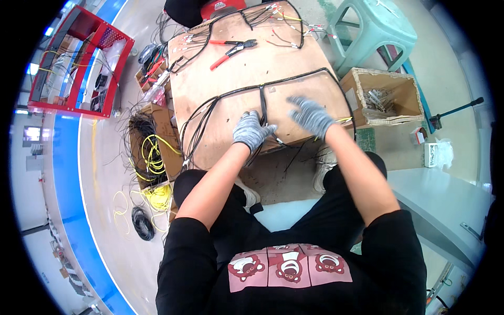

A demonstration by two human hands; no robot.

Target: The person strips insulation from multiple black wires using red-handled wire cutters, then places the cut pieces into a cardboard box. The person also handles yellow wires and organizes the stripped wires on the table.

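A black taped wire harness (239,90) lies across the plywood board (231,126) in front of me. One branch of it runs toward me, under my left hand (252,130). This hand, in a grey knitted glove, is closed around the branch, with the thumb across it and the fingertips partly hidden. To its right, my right hand (311,116), in a matching glove, hovers over the board, slightly blurred. Its fingers are stretched out and hold nothing. Loose wire ends hang over the near edge between the hands.
Red-handled pliers (233,50) and another wire harness (210,32) lie farther back on the board. At left stand a box of wires (167,142) and a red rack (79,65). A carton (391,97) and a green stool (375,29) stand at right, a grey table (441,197) nearer me.
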